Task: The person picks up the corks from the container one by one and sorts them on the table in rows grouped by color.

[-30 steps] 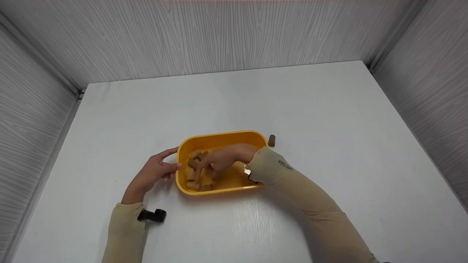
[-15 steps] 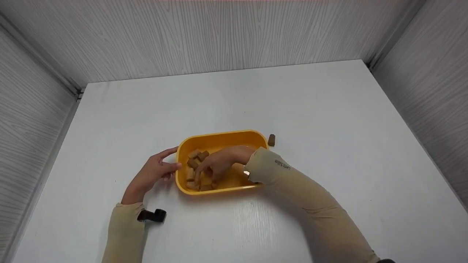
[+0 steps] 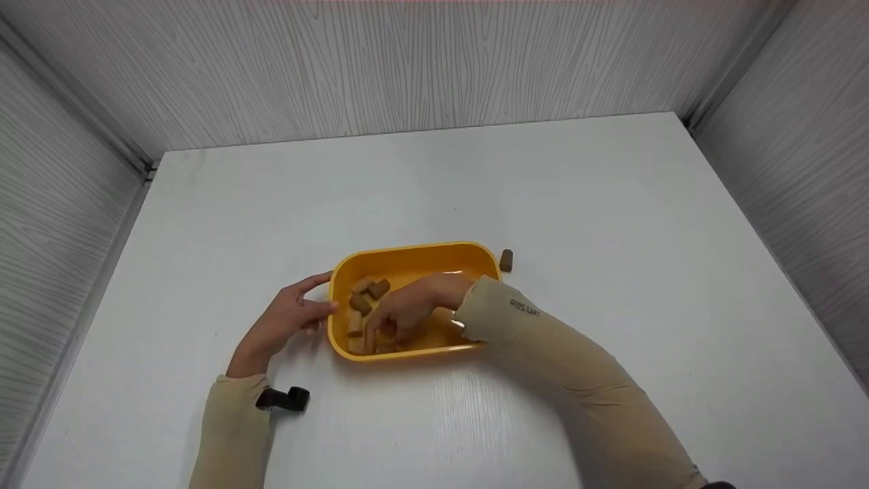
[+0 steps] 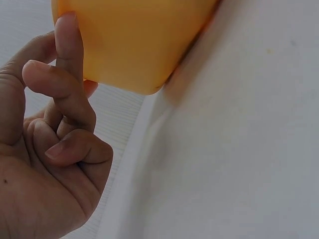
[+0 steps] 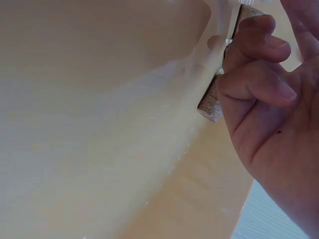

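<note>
A yellow plastic tray [image 3: 414,356] stands on the white table. Several corks [image 3: 360,303] lie toward its left end. Outside the tray, near its far right corner, rests a darker cork [image 3: 506,260]. My left hand [image 3: 288,316] holds the tray's left end, thumb at the rim; its other fingers are bent in the left wrist view. Inside the tray, my right hand [image 3: 411,305] reaches down with its index finger extended, touching among the front-left corks. In the right wrist view, a cork [image 5: 211,102] shows behind the bent fingers, which hide part of the row.
Grey wood-grain panels [image 3: 407,75] border the table [image 3: 584,183] at the back and both sides. A black strap piece [image 3: 284,399] juts from the left sleeve. The right forearm [image 3: 563,360] crosses the tray's front right corner.
My right index finger has shifted slightly toward the tray's front wall, and corks near it have moved a little. My left hand and the outside cork stay put.
</note>
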Demonstrator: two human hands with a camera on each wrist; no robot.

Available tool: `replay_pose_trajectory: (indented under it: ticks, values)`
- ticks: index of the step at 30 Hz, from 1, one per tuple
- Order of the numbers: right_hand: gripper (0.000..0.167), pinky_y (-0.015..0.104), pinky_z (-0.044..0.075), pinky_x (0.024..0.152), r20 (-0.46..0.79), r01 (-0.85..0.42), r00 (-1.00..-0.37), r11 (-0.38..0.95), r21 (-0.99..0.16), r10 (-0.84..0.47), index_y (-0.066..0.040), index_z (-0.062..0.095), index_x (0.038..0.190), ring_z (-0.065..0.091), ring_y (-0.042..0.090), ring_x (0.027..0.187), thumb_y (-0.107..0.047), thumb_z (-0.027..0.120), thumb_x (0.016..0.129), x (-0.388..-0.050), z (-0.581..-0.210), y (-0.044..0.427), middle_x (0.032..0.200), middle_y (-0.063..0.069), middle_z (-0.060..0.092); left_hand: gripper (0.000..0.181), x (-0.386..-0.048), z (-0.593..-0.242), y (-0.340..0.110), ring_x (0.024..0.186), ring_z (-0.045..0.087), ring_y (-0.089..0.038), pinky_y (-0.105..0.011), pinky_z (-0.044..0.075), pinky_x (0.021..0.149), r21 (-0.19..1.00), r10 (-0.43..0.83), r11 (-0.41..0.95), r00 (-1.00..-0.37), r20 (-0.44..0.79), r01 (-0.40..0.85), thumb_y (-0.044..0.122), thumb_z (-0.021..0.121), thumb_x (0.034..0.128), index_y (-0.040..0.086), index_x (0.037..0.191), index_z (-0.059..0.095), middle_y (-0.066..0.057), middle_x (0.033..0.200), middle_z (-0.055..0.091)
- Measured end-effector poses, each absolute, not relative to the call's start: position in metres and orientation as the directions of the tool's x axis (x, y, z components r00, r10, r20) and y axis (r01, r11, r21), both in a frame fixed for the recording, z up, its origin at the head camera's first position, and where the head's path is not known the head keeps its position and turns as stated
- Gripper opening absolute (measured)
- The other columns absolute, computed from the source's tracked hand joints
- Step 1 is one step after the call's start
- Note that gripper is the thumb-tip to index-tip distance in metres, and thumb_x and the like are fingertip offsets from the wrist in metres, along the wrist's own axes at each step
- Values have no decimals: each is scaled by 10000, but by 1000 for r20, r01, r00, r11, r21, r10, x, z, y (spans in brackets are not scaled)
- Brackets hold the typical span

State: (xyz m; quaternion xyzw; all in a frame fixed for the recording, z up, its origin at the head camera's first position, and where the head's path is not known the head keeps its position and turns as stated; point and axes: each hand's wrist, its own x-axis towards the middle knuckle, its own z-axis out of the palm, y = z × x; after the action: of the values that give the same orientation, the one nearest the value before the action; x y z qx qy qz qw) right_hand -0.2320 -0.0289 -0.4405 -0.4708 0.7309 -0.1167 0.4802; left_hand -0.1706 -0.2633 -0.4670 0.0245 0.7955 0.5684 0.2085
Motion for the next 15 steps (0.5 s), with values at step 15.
replay_pose_trajectory:
  ticks: [15]
  values:
    - [476, 230, 367, 832, -605, -585, -130, 554, -593, -786, -354, 668, 1207, 432, 122, 1001, 15, 548, 932, -232, -441, -26, 991, -48, 488, 671, -171, -466, -260, 527, 440, -118, -226, 422, 545, 909, 275, 366, -909, -312, -202, 313, 686, 897, 154, 1478, 391, 62, 568, 497]
